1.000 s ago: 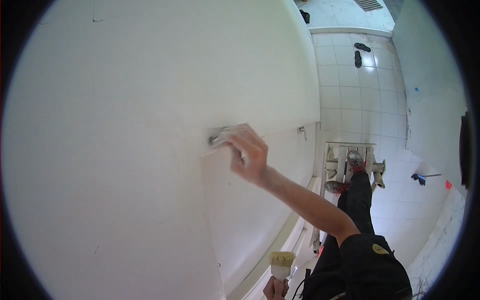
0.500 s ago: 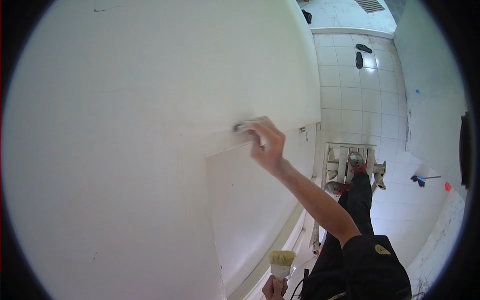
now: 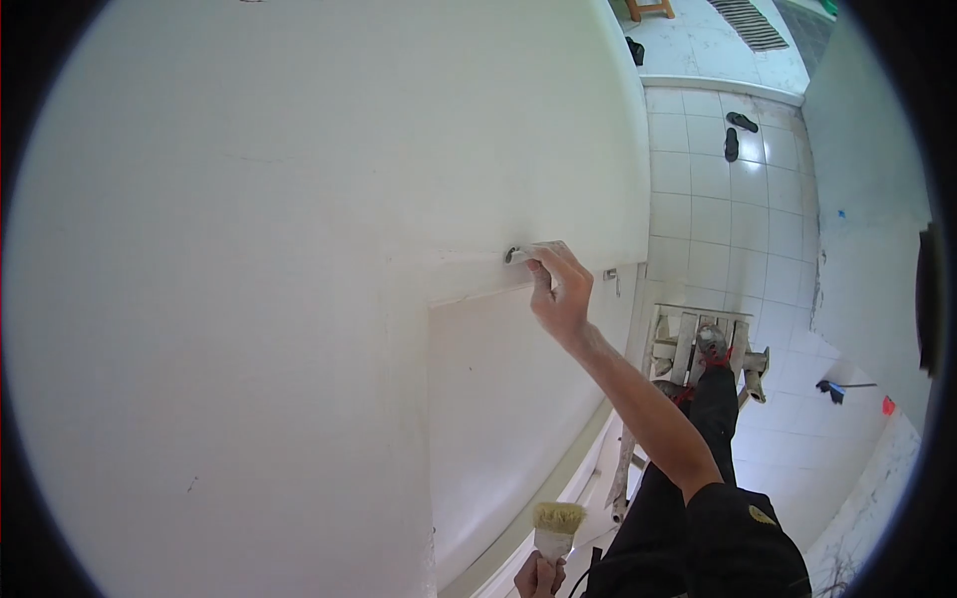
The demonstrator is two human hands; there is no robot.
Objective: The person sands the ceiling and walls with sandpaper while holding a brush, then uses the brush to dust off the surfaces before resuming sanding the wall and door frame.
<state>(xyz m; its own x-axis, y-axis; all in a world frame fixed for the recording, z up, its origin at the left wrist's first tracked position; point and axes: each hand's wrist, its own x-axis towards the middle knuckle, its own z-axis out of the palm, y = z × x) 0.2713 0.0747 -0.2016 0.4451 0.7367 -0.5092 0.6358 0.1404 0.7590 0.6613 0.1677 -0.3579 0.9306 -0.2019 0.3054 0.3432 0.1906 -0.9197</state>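
My right hand (image 3: 563, 289) reaches out to the white wall (image 3: 299, 379), its fingers closed around a small pale object with a dark rounded end (image 3: 512, 255). I cannot make out what this object is; it is at the wall surface, just above the top edge of a recessed panel (image 3: 488, 369). Low in the view, my left hand (image 3: 540, 576) grips a wide paintbrush (image 3: 558, 528) by its white-smeared lower part. The brush's yellowish bristles point up in the view, and its handle is mostly hidden in the fist.
My shoes stand on a slatted wooden platform (image 3: 688, 344) over a tiled floor (image 3: 698, 209). A metal fitting (image 3: 611, 275) sticks out by the panel's far end. Dark slippers (image 3: 733, 145) lie on the tiles, with a striped mat (image 3: 750, 25) beyond.
My right hand has slid a little along the wall with the small object and shows less blur. The view has shifted slightly. My left hand still holds the paintbrush.
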